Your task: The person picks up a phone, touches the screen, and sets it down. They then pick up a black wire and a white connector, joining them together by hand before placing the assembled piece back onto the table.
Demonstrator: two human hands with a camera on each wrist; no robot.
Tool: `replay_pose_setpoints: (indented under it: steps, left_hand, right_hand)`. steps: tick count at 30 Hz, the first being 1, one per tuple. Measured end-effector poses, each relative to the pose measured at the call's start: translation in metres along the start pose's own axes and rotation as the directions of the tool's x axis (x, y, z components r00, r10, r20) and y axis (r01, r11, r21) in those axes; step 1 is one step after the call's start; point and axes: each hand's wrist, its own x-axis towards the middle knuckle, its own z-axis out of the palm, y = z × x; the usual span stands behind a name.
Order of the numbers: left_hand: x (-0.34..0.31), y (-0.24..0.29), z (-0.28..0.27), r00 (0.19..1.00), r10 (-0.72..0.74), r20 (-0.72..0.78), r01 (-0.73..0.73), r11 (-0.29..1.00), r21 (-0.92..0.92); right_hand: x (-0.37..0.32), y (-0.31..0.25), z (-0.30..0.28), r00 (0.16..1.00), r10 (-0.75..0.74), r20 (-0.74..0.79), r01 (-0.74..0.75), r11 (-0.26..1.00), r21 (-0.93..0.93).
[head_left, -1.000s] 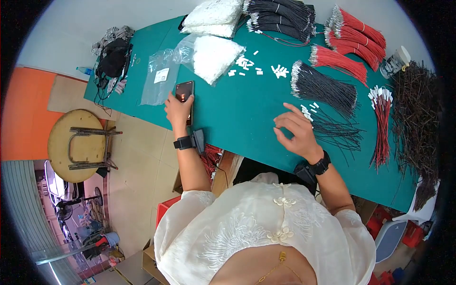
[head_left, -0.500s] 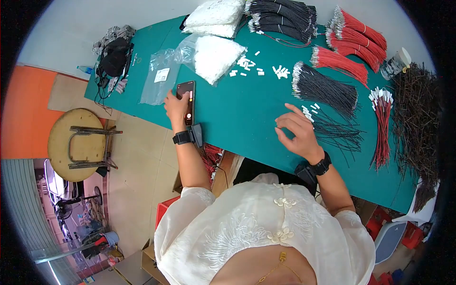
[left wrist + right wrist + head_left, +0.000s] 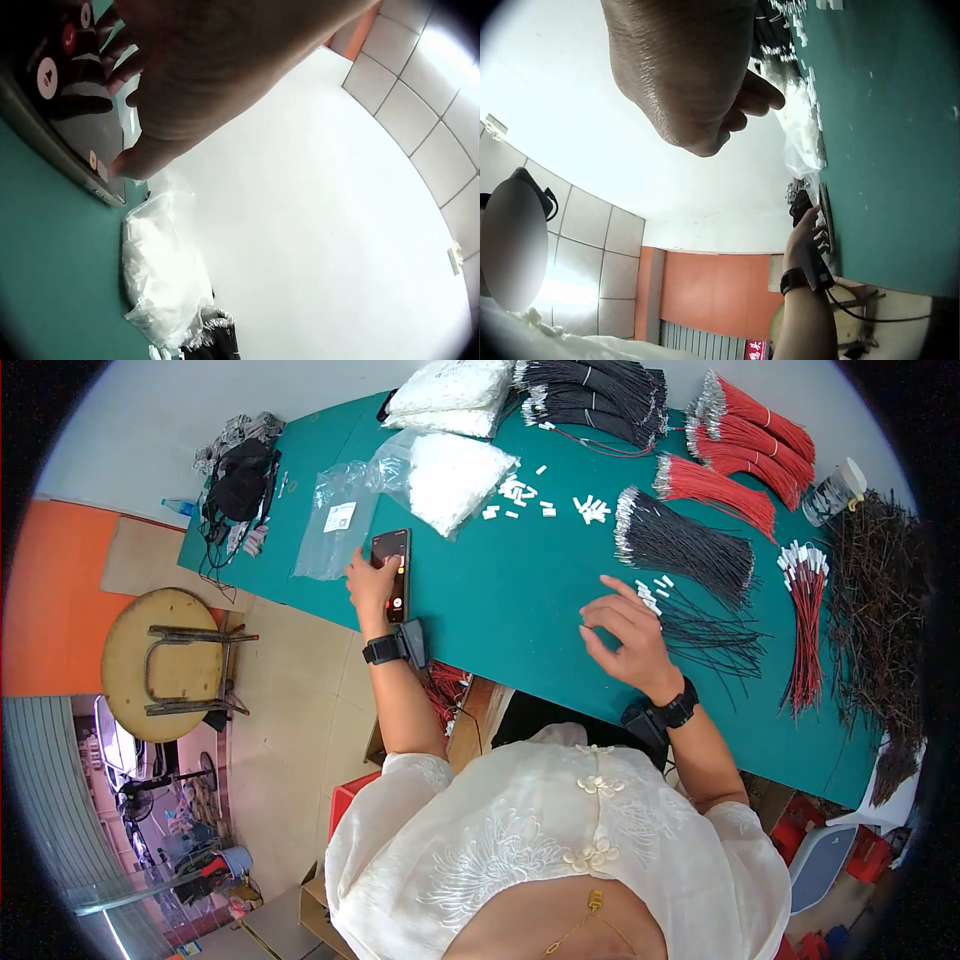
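Note:
A phone [image 3: 392, 544] lies face up on the green table [image 3: 490, 610], its screen lit with round buttons. Over its left side reaches my left hand [image 3: 370, 592], the thumb extended onto the screen [image 3: 75, 124] and the other fingers spread beyond the phone's edge. My right hand [image 3: 630, 638] hovers palm down near the table's front, fingers loosely bent and holding nothing. Just past its fingertips sit several small white connector housings [image 3: 647, 600], beside loose black wires [image 3: 705, 640]. In the right wrist view the right hand [image 3: 697, 82] has its fingers relaxed.
Behind the phone are a clear plastic bag [image 3: 335, 545] and a bag of white housings [image 3: 450, 480], some spilled beside it. Black wire bundles [image 3: 685, 550], red wire bundles [image 3: 720, 495], a cup [image 3: 832, 495] and a brown wire heap [image 3: 880, 610] occupy the right side.
The left thumb has shifted inward from the phone's right edge onto the screen, which now shows different buttons. My right hand has stayed nearly still.

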Motion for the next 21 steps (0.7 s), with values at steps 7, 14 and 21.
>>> replay_pose_setpoints:
  steps: [7, 14, 21]
  left_hand:
    - [-0.043, 0.046, -0.015, 0.961, 0.165, -0.22, -0.165, 0.986, 0.018]
    - [-0.117, 0.174, 0.03, 0.809, 0.586, 0.052, -0.46, 0.685, -0.565]
    - [-0.135, 0.218, 0.102, 0.636, 0.764, 0.107, -0.594, 0.573, -0.565]
  right_hand:
    - [0.001, 0.001, -0.004, 1.0, 0.012, -0.026, -0.013, 0.999, -0.03]
    - [0.012, 0.018, -0.047, 0.964, 0.029, -0.265, -0.095, 0.967, -0.237]
    - [-0.004, 0.046, -0.101, 0.897, 0.341, -0.283, -0.424, 0.844, -0.329]
